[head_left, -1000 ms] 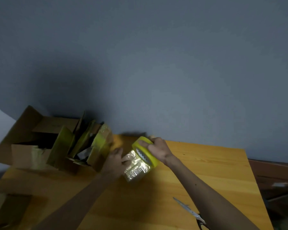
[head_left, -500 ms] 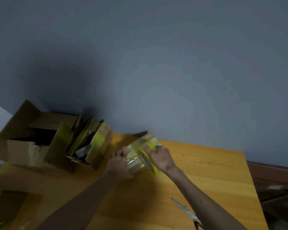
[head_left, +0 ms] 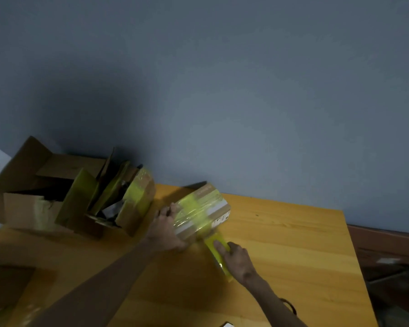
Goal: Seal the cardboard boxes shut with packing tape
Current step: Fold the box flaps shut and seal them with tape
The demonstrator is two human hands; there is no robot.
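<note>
Small box (head_left: 202,212): on the table (head_left: 293,244) near the back wall (head_left: 246,102), already banded with glossy yellow tape across its top; half a second ago it was held up between both hands with the roll against it, now it lies flat and the roll has been drawn off toward the person. Left hand (head_left: 165,228): laid against the box's near-left end, fingers together and curled over the edge, bracing it. Right hand (head_left: 237,259): closed round the tape roll (head_left: 219,257), fingers wrapped over its yellow rim; the roll sits just beside the box's near corner, and a short run of tape seems to bridge the two, though blur makes this uncertain. Judgement: another pass of tape is being pulled out, so this box is close to sealed; cutting or tearing the strip would be the next need. Surroundings: a large open carton (head_left: 28,190) at the left holds or abuts several taped and flattened boxes (head_left: 137,204), crowding the table's left end but clear of the work. A dark loop (head_left: 289,306), possibly scissor handles, shows at the near edge beside the right forearm. More cardboard (head_left: 3,286) lies at lower left. The right half of the table is free.
</note>
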